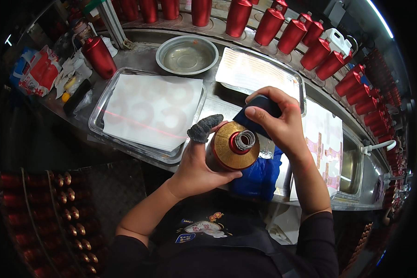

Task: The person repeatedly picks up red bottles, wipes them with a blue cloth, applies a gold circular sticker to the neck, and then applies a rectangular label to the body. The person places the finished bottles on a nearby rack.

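Observation:
My left hand [197, 169] is wrapped round a red bottle with a gold shoulder [224, 148], its threaded neck uncapped and tilted up toward me. A dark grey knitted finger cot [205, 128] covers one finger of that hand. Between the thumb and fingers of my right hand [280, 118] is a flat dark blue scraper [258, 113]. Its edge lies against or very close to the bottle's far side; contact cannot be made out. Below the bottle, a blue cloth [259, 178] rests on the work table's front edge.
White sheets lie on a metal tray [96, 113] at left. Behind stands a metal basin [186, 69]; another sheet-covered tray [303, 90] is right of it. Red bottles [238, 18] line a curved conveyor [185, 23] at the back. A sink [354, 178] is at right, bottle racks [41, 217] lower left.

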Demonstrator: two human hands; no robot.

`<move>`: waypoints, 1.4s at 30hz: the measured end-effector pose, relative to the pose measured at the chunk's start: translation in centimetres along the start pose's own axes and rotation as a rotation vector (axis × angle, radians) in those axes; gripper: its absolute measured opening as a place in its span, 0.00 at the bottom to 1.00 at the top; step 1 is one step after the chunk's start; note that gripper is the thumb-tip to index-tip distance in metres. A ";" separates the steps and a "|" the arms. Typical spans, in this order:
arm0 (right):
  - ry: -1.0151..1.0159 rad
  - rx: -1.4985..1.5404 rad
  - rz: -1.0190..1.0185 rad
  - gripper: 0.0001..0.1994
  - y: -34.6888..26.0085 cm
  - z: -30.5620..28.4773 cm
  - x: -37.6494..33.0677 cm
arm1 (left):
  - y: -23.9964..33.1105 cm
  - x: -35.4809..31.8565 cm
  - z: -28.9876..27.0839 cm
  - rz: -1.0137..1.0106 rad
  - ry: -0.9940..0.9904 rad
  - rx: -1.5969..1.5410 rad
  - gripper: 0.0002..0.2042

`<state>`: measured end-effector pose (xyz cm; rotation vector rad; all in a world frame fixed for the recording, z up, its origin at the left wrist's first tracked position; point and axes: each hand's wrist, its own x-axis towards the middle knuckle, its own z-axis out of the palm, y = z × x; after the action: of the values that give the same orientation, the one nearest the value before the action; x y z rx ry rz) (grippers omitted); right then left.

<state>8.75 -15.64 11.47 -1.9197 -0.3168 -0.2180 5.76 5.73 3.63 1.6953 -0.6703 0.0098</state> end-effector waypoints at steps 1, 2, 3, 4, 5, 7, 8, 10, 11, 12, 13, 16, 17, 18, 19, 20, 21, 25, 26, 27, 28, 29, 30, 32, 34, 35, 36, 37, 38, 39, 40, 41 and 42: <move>-0.039 -0.032 0.009 0.11 0.1 -0.2 1.0 | -0.4 0.2 0.0 0.019 -0.001 -0.062 0.54; -0.094 0.083 0.115 0.12 0.1 -0.2 1.9 | -0.8 0.5 -0.6 -0.048 -0.116 -0.196 0.53; -0.133 0.219 0.115 0.13 0.2 -0.2 2.8 | -1.0 0.6 -0.8 -0.058 -0.166 -0.203 0.54; -0.273 0.253 0.069 0.13 -0.1 -0.4 3.6 | -1.1 0.7 -1.0 -0.077 -0.176 -0.243 0.55; -0.462 0.198 -0.041 0.14 -0.2 0.0 4.5 | -1.2 0.9 -1.1 -0.099 -0.185 -0.284 0.55; -0.520 0.075 0.086 0.14 -0.6 0.6 5.9 | -1.2 1.1 -1.5 -0.118 -0.215 -0.312 0.56; -0.461 -0.010 0.086 0.15 -0.9 0.6 6.3 | -1.2 1.3 -1.6 -0.107 -0.250 -0.328 0.57; -0.392 0.073 0.121 0.16 -1.3 0.7 6.3 | -1.2 1.6 -1.9 -0.100 -0.282 -0.324 0.57; -0.364 0.137 0.145 0.17 -1.3 0.6 5.8 | -1.2 1.6 -2.0 -0.119 -0.307 -0.285 0.57; -0.466 0.069 0.154 0.12 -1.3 0.1 5.3 | -1.1 1.6 -2.1 -0.140 -0.330 -0.251 0.57; -0.407 0.093 0.106 0.12 -1.1 0.2 4.3 | -1.1 1.6 -2.0 -0.150 -0.329 -0.249 0.57; -0.027 0.019 0.141 0.10 0.0 -0.8 2.2 | -0.6 1.3 -1.8 -0.076 -0.257 -0.263 0.48; -0.061 0.179 0.024 0.09 0.3 -1.0 1.0 | -0.4 1.2 -1.6 -0.051 -0.224 -0.232 0.46; -0.072 0.115 -0.012 0.09 0.8 -1.0 0.4 | -0.2 1.1 -1.4 -0.006 -0.184 -0.182 0.45; -0.080 0.071 -0.130 0.08 1.0 -1.1 -0.2 | 0.0 1.0 -1.2 0.074 -0.156 -0.112 0.44; 0.048 0.034 0.058 0.08 1.4 -1.1 -0.7 | 0.1 1.0 -1.1 0.151 -0.121 -0.057 0.43; 0.110 -0.118 0.091 0.09 1.5 -1.2 -1.0 | 0.2 0.9 -0.9 0.173 -0.112 -0.016 0.42; 0.103 -0.140 -0.236 0.10 1.0 -1.0 -4.0 | -0.2 0.2 0.0 0.226 0.001 0.016 0.40; 0.131 -0.202 -0.293 0.11 0.7 -0.5 -5.0 | -0.5 0.0 0.4 0.242 0.022 0.008 0.40; 0.167 -0.268 -0.362 0.11 0.3 0.0 -6.2 | -0.7 -0.2 0.7 0.256 0.043 0.007 0.40; 0.185 -0.314 -0.409 0.12 0.0 0.6 -7.2 | -1.0 -0.2 1.2 0.248 0.057 -0.044 0.40; 0.232 -0.339 -0.495 0.12 -0.3 1.3 -8.2 | -1.2 -0.4 1.8 0.245 0.110 -0.033 0.40; 0.255 -0.418 -0.569 0.13 -0.6 2.1 -9.0 | -1.4 -0.6 2.3 0.231 0.152 -0.012 0.39; 0.111 -0.387 -0.639 0.15 -1.1 3.1 -9.7 | -1.6 -0.7 3.4 0.178 0.238 0.113 0.38; 0.016 -0.322 -0.647 0.15 -1.4 3.5 -9.7 | -1.6 -0.7 3.6 0.294 0.301 0.255 0.41; 0.160 -0.270 -0.649 0.15 -1.6 3.4 -9.5 | -1.7 -0.6 3.6 0.366 0.325 0.339 0.42; 0.250 -0.305 -0.586 0.15 -1.7 3.4 -9.2 | -1.6 -0.5 3.4 0.203 0.322 0.151 0.45; 0.363 -0.327 -0.613 0.16 -1.7 3.3 -8.9 | -1.7 -0.3 3.0 0.130 0.298 0.178 0.47; 0.360 -0.428 -0.556 0.16 -1.8 3.3 -8.7 | -1.7 -0.2 2.7 0.096 0.215 0.097 0.46; 0.304 -0.424 -0.531 0.16 -1.8 3.4 -8.2 | -1.7 0.0 2.5 0.102 0.167 0.016 0.46; 0.259 -0.491 -0.677 0.16 -1.9 3.5 -8.3 | -1.8 0.2 2.5 0.156 0.188 0.029 0.45; 0.225 -0.555 -0.762 0.16 -1.8 3.8 -8.1 | -1.9 0.3 2.6 0.179 0.208 0.076 0.44; 0.092 -0.514 -0.820 0.15 -1.9 3.9 -8.3 | -1.9 0.5 2.9 0.190 0.231 0.113 0.43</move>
<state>0.28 -12.35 9.27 -2.1662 -1.0601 -1.0030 5.95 3.04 1.35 1.7000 -0.6638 0.3786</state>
